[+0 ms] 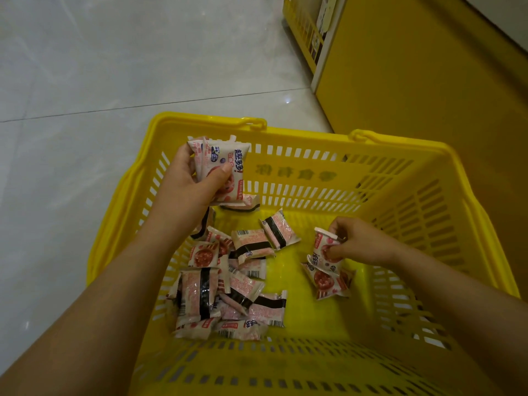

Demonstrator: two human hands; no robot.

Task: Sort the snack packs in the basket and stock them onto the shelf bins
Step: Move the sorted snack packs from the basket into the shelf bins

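sorting step: left hand (185, 181) gripping stack of packs (220, 167) above yellow basket (314, 172); right hand (357, 241) pinching 1 pack (324, 248) off basket floor. next: adding it to stack, likely needing matching orientation.

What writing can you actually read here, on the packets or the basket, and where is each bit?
"趣多多": large dark letters on the front packet held in the left hand.
Same letters, partly covered, on the packet in the right hand.
Basket far wall: raised characters, too faint to read.
Loose packets: barcodes and small print, too small to read.
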